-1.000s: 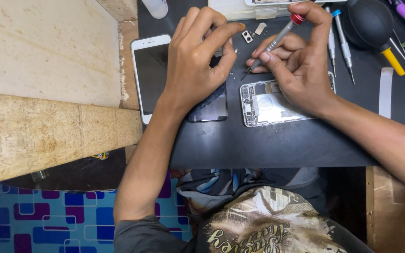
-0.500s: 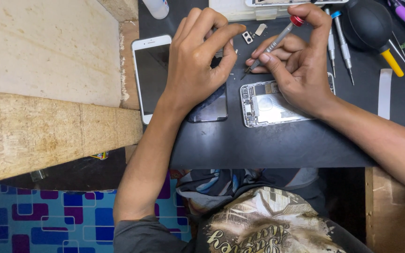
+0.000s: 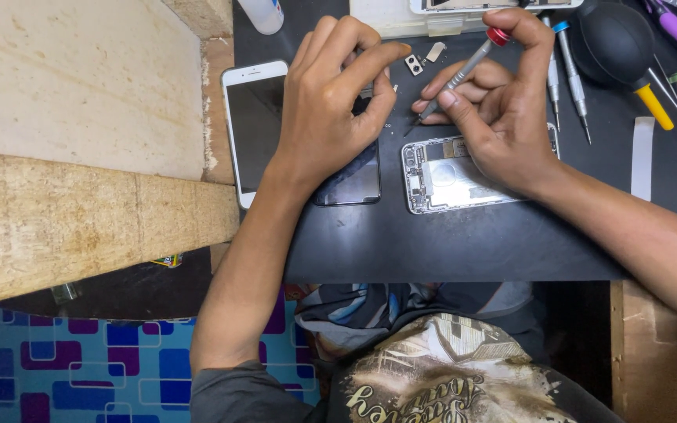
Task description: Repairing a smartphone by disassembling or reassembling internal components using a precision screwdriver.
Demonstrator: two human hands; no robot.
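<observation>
My right hand [image 3: 503, 110] holds a slim grey screwdriver with a red cap [image 3: 464, 74], its tip pointing down-left at the black mat just above an opened phone body [image 3: 452, 176]. The phone's inner parts and a silver plate show. My left hand [image 3: 331, 102] arches over a dark phone screen panel [image 3: 354, 184], fingertips pinched near the screwdriver tip; what they pinch is too small to tell. A small metal bracket [image 3: 414, 64] and tiny parts lie by the fingers.
A white phone [image 3: 248, 129] lies face up at the left edge of the black mat [image 3: 448, 243]. Several screwdrivers [image 3: 570, 74], a black air blower [image 3: 613, 43] with a yellow nozzle and a white strip [image 3: 642, 157] lie at the right. A wooden ledge [image 3: 80, 211] is at the left.
</observation>
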